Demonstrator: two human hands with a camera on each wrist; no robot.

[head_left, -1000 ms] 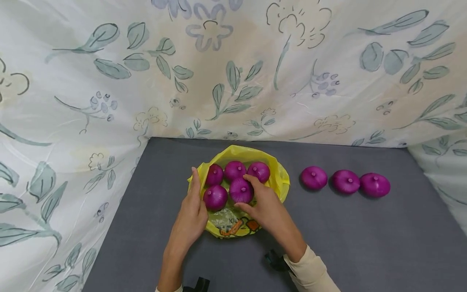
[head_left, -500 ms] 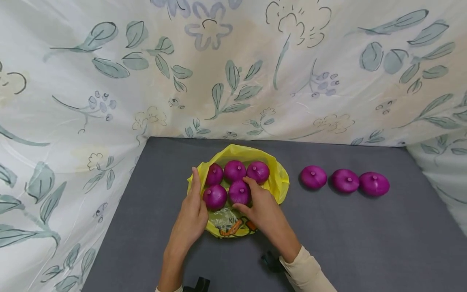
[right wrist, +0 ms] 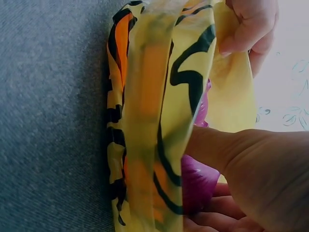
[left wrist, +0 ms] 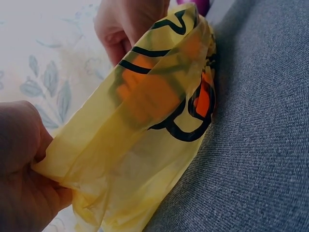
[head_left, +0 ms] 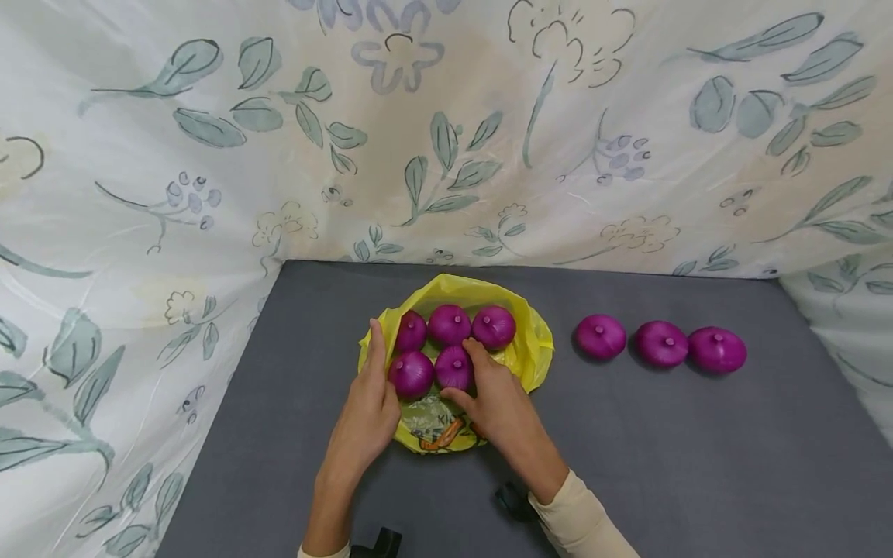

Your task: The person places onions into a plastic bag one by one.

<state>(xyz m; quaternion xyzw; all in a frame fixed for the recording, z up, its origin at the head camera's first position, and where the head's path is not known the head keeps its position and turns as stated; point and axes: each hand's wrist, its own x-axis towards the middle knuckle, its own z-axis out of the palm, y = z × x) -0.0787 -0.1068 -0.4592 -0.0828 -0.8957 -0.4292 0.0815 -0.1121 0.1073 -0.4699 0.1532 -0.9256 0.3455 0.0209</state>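
Note:
In the head view a yellow plastic bag [head_left: 536, 353] stands with its mouth spread, and several purple-red onions lie inside it. My left hand [head_left: 361, 422] is at the bag's left rim; the left wrist view shows its thumb and finger pinching the yellow film [left wrist: 120, 169]. Inside the bag, my right hand [head_left: 504, 403] grips the front right onion [head_left: 453, 367] between thumb and fingers. That onion sits close beside the front left one [head_left: 412, 375]. From the right wrist, the gripped onion [right wrist: 197, 186] is partly hidden behind the bag's front wall [right wrist: 149, 121].
Three more onions [head_left: 660, 345] lie in a row on the grey cloth-covered table [head_left: 663, 449], right of the bag. Behind and to the left hangs a white curtain [head_left: 446, 147] with leaf and flower prints. Black wrist straps [head_left: 515, 502] show at the forearms.
My right hand has shifted a little to the left with the onion, bringing it nearer the front left onion. The left hand stays at the rim, and the row of onions is unmoved.

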